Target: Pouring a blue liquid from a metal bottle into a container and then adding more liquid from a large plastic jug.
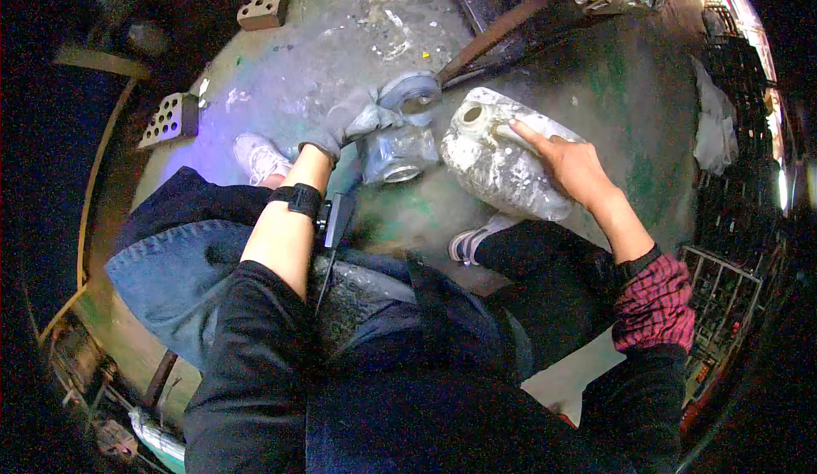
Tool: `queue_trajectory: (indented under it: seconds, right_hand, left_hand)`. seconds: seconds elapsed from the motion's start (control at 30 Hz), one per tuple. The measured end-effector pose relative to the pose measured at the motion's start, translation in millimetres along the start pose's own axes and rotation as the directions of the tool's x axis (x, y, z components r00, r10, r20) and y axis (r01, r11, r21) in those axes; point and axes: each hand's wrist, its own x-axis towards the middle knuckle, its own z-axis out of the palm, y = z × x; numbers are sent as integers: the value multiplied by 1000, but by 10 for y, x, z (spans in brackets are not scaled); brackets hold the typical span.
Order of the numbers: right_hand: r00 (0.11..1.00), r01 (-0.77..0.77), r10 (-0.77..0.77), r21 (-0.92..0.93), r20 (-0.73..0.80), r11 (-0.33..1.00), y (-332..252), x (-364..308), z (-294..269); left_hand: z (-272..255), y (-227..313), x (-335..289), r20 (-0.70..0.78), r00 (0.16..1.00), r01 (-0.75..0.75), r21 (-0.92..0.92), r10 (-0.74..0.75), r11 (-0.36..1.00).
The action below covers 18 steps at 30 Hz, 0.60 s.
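My right hand [572, 166], bare, is closed round the handle of a white plastic jug [485, 155] smeared with grey. Its index finger lies along the top of the handle, and the jug's round mouth is uncovered, tilted away to the left. In a grey glove, my left hand [356, 125] is closed on a bluish see-through plastic container [398, 149], just left of the jug. A round, rim-like blue-grey piece [412, 93] shows right behind the container; whether the two are joined, I cannot tell.
Two bricks with holes, one nearer [169, 120] and one farther [263, 4], stand on the stained floor [340, 27] at the left. A brown bar [494, 34] slants beyond the container. At the right are a pale plastic bag [715, 121] and a wire rack [723, 278].
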Motion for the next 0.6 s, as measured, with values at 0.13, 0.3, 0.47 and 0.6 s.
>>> queue_trajectory:
  seconds: [0.13,0.3,0.47,0.6]
  right_hand:
    - [998,51,-52,24,24,998,-47,57,-22]
    - [982,161,-155,-51,107,986,-174,234,-110]
    - [967,183,-156,-118,202,976,-198,246,-160]
    - [956,162,-122,-132,266,978,-235,223,-213]
  left_hand:
    - [-23,290,-47,50,999,-7,46,5,999]
    - [-45,132,-45,71,997,-23,-39,26,999]
    - [-75,406,-39,141,990,-34,38,28,999]
    - [-3,316,33,116,993,6,192,-29,981]
